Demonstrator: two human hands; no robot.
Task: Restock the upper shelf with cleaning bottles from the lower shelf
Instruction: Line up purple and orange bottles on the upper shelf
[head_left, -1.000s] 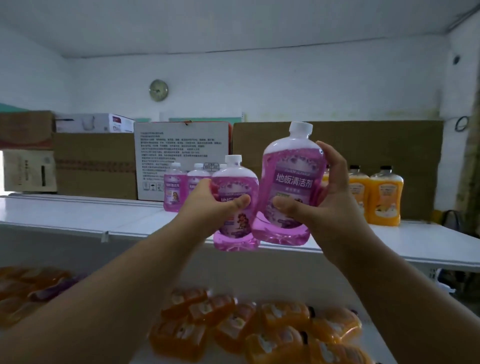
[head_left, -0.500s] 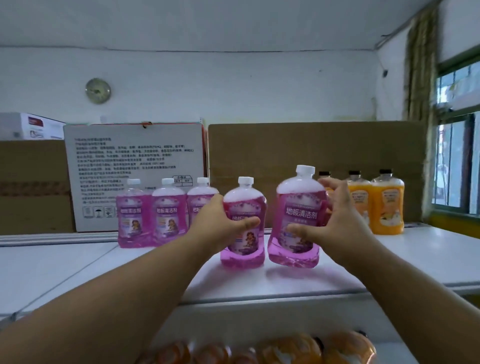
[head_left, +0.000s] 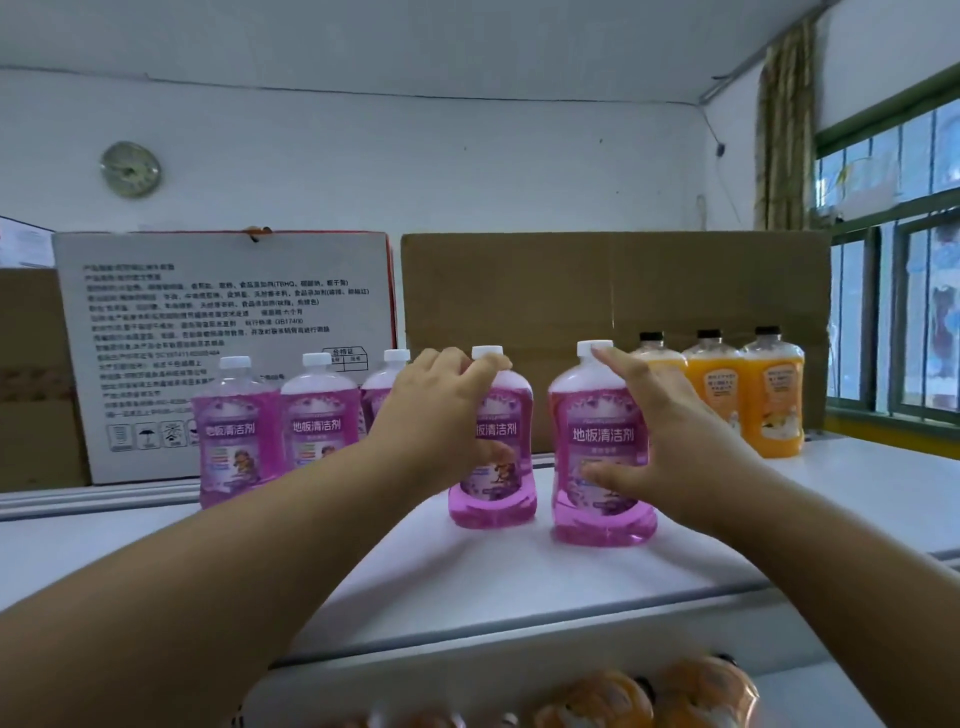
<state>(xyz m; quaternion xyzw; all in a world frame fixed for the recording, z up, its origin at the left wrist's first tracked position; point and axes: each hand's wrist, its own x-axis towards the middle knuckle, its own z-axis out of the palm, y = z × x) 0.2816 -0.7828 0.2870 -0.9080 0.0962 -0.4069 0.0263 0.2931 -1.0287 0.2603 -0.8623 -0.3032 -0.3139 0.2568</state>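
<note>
At the far left of the upper shelf (head_left: 857, 499), three purple bottles (head_left: 236, 431) stand upright in a row before a white printed carton (head_left: 223, 312), the third partly hidden by the left hand (head_left: 436, 421). That hand curves around the left side of a fourth purple bottle (head_left: 501, 467), fingers draped over its shoulder just below the white cap and thumb low across the label; whether it actually grips the bottle or only rests against it cannot be told. This bottle stands on the shelf. Just beside it, with a narrow gap between them, a fifth purple bottle (head_left: 602, 452) stands upright slightly nearer the shelf's front edge. The right hand (head_left: 670, 441) is spread wide at that bottle's right side, index finger reaching up by the cap and thumb lying across the lower label, the palm looking slightly off the plastic. Further right, three orange bottles (head_left: 748, 395) with black caps stand together against a brown cardboard box (head_left: 613, 291). Below the shelf's front edge, blurred orange bottles (head_left: 696, 691) lie on the lower shelf.
</note>
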